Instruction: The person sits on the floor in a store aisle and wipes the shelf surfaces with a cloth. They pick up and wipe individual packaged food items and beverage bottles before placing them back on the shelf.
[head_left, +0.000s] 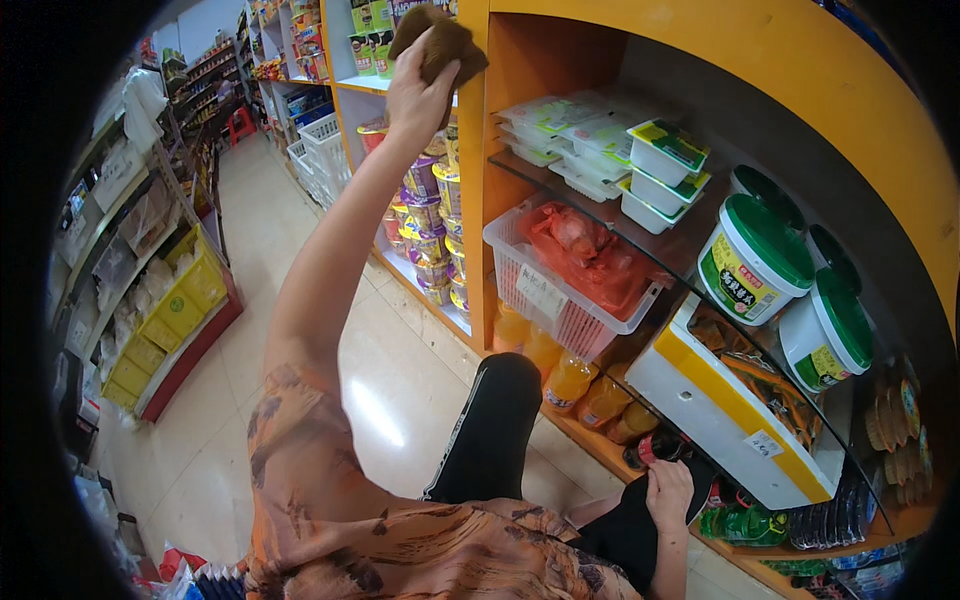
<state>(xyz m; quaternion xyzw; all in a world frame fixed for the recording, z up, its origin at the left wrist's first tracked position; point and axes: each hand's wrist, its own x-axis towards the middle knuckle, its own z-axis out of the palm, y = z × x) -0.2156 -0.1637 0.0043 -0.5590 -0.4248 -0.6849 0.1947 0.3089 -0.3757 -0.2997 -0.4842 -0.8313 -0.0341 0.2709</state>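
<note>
My left hand (421, 94) is raised at the top centre and grips a brown cloth (442, 45) against or near the orange upright (474, 150) between two shelf units. Behind and below that arm, stacked instant noodle cups (426, 217) fill the white-lined shelf. My right hand (670, 491) rests low on the right, its fingers bent over my black-clad knee, close to a dark bottle with a red label (652, 448). Whether its fingers touch the bottle, I cannot tell. Just right of the upright, lidded plastic trays (562, 124) are stacked on a glass shelf (600, 214).
Ahead to the right are a white basket with red bags (555, 307), a foam box (720, 405), tubs with green lids (754, 259) and orange drink bottles (568, 382). Across the tiled aisle (262, 247) stand yellow crates (176, 307); a red stool (240, 125) stands farther off.
</note>
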